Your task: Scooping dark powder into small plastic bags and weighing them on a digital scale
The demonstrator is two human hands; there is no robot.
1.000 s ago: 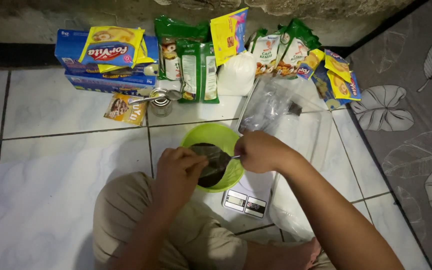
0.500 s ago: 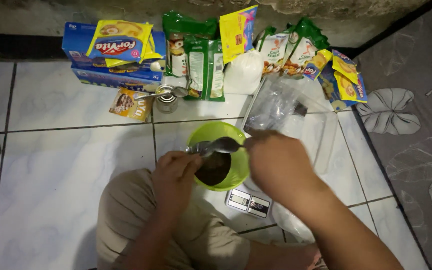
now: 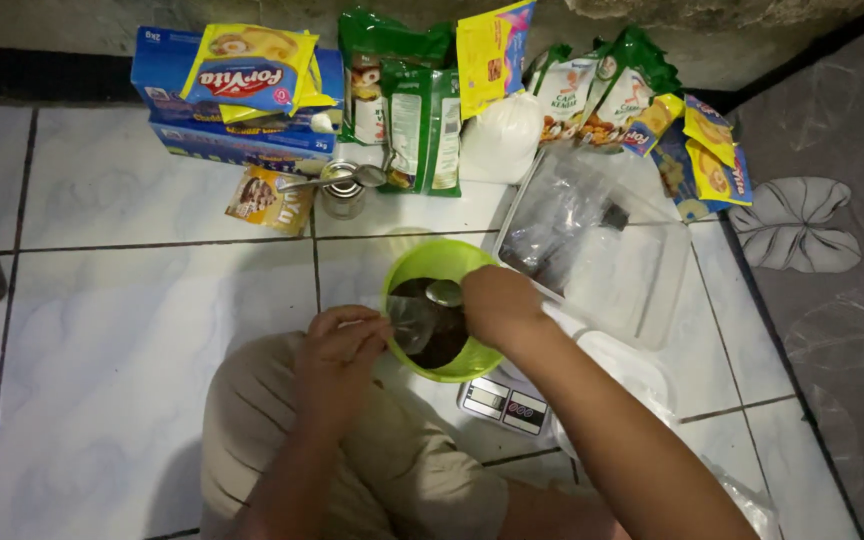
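Person sat on white floor tiles (image 3: 132, 330), knee up, working over a lime-green bowl (image 3: 414, 268). The bowl stood on a small digital kitchen scale (image 3: 504, 404) and held dark brown powder (image 3: 444, 346). It sat just in front of the knee, between the two hands.

Right hand (image 3: 497, 303) was over the bowl's right rim, fingers clenched on the handle of a metal spoon (image 3: 443, 292); the spoon's bowl lay above the powder.

Left hand (image 3: 340, 342) was at the bowl's left rim, fingers pinched on a clear plastic bag (image 3: 414, 322) that drooped into the bowl.

Beyond the bowl to the right lay a clear plastic tray (image 3: 642, 290) with a crumpled clear bag in it. Along the wall: a stack of blue boxes (image 3: 167, 85) with a yellow packet (image 3: 252, 68) on top, green pouches (image 3: 407, 110), a white bag of powder (image 3: 502, 140), and more coloured sachets (image 3: 702, 150). An open tin can (image 3: 342, 192) with a spoon resting across it stood near a small brown sachet (image 3: 270, 200). Grey leaf-patterned mat (image 3: 822, 230) lay at the right.
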